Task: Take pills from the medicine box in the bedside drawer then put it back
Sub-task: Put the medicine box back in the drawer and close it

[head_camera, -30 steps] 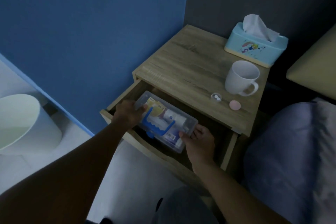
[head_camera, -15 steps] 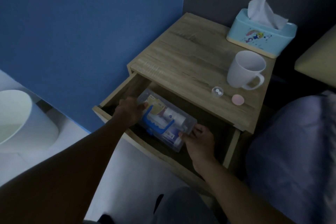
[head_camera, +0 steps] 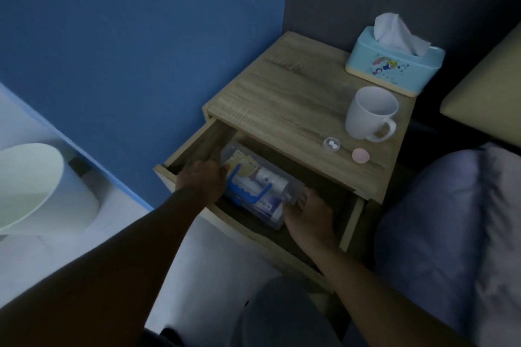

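Head view is showing the medicine box (head_camera: 260, 186) sitting inside the open drawer (head_camera: 194, 146) of the bedside table (head_camera: 296, 104), between both hands. Left hand (head_camera: 201, 182) is gripping its left end, and right hand (head_camera: 308, 215) is curling its fingers against the near right corner.

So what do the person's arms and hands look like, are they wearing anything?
Both arms are bare as far as the picture shows, with no sleeves in sight. The left hand and right hand wear no gloves. No watch, ring or bracelet shows, though the room is dim.
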Tool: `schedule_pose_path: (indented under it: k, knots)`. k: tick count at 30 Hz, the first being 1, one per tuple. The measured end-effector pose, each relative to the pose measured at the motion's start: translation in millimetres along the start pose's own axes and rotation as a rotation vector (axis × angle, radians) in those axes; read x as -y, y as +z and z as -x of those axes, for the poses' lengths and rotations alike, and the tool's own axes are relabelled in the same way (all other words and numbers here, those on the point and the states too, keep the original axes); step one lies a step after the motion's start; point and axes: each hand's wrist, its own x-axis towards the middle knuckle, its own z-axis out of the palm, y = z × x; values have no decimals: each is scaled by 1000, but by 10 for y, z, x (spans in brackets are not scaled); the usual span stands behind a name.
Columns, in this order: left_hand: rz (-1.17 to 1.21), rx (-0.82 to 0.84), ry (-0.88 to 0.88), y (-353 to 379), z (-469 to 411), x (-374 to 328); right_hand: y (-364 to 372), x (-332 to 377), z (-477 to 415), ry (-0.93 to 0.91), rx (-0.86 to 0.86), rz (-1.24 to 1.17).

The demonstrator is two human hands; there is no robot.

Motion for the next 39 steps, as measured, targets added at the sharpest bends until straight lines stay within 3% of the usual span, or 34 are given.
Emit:
schedule_pose_path:
  k: [5,8,10,15,20,26,39]
  knots:
    - [6,-104,339,58,544,122,-325,-132,230,-470,41,259]
    - [-106,-90,510,222,922,157,-499,-321,274,-597,21,373]
    - [-128,-39,517,356,1123,163,-624,-404,245,-620,-1,473]
    - [-144,87,350,623,1410,110,-910,-477,-62,-571,-43,709]
    - [-150,94,317,704,1408,76,-1114,-641,-306,-523,4,815]
    - [-155,132,351,662,1126,-63,-998,-687,-315,-555,-132,768]
    - [-155,149,365,721,440,-578,-905,-735,-280,-569,-221,750]
